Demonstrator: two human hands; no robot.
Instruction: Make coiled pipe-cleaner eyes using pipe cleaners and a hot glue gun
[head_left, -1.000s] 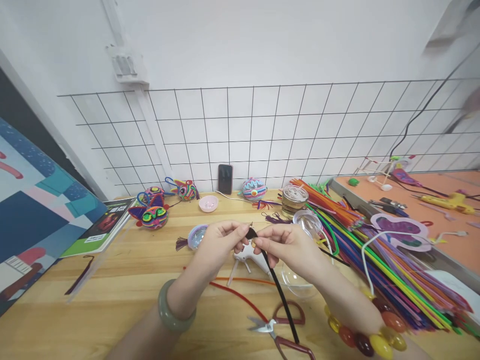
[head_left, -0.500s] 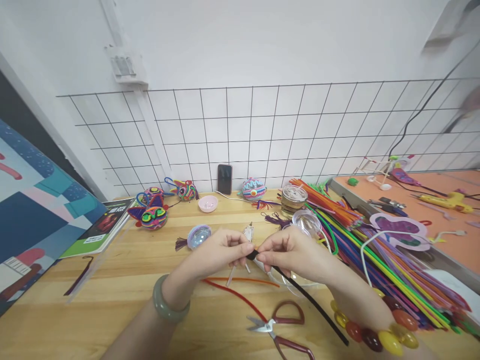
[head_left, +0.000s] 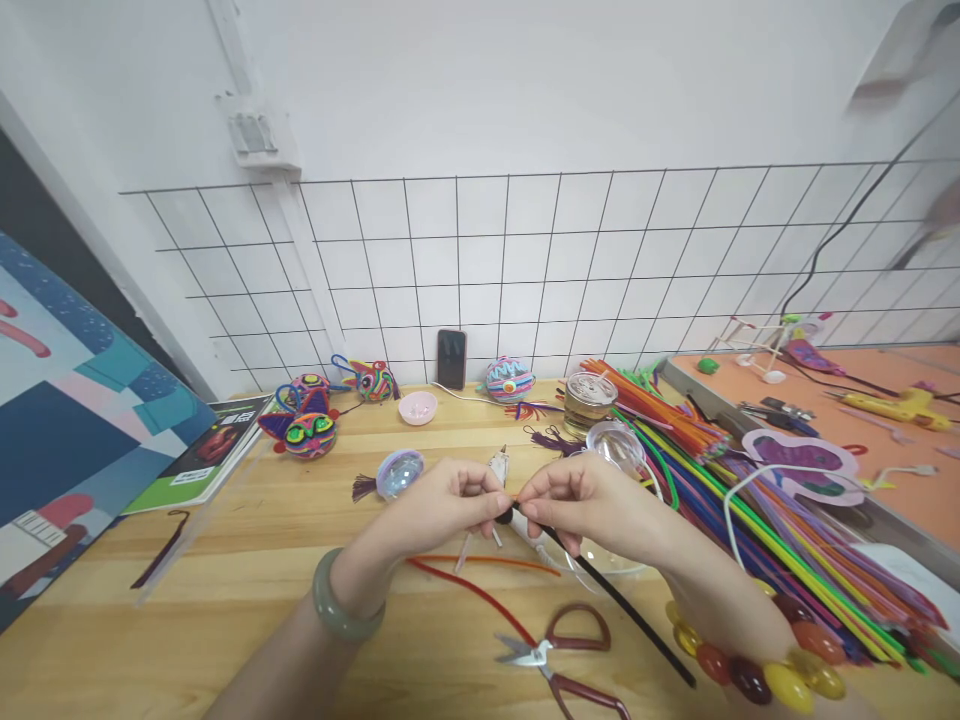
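Between my two hands is a black pipe cleaner (head_left: 622,602), its near end coiled into a small dark bunch. My left hand (head_left: 454,508) is closed, thumb and forefinger pinching the coiled end. Close beside it, my right hand (head_left: 596,508) pinches the same pipe cleaner just past the coil, and the straight tail slants down to the right below it. A bit of orange shows at the fingertips. Under the hands, a red pipe cleaner (head_left: 484,592) and an orange pipe cleaner (head_left: 517,563) lie on the wood. Scissors (head_left: 541,655) with dark red handles rest nearer to me, blades apart.
Behind the hands stands a white pointed tool (head_left: 499,464), partly hidden, perhaps a glue gun. A clear half shell (head_left: 399,474) lies left. A pink bowl (head_left: 418,407), phone (head_left: 451,360) and jar (head_left: 589,402) line the back. Many pipe cleaners (head_left: 757,520) fill the right.
My right fingers have shifted slightly along the black pipe cleaner, and the dark coil has turned a little at the fingertips. The whole view has drifted slightly.
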